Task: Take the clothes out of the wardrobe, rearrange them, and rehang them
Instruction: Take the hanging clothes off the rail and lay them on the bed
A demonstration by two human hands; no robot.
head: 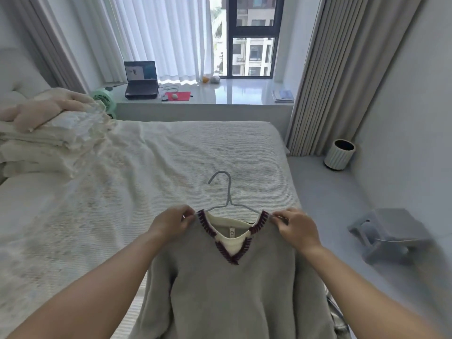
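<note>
A grey V-neck sweater (227, 289) with dark red collar trim and a cream inner layer lies on the near edge of the bed (146, 167). A pale blue hanger (228, 192) sits inside its neck, hook pointing away from me. My left hand (171, 222) pinches the sweater's left shoulder beside the collar. My right hand (297, 226) pinches the right shoulder at the other end of the collar. The hanger's arms are hidden under the fabric.
Folded cream and pink clothes (49, 133) are piled at the bed's left. A grey stool (389, 234) lies tipped on the floor at right, a ribbed white bin (338, 154) behind it. A laptop (141, 80) and red pad (177, 96) sit on the windowsill.
</note>
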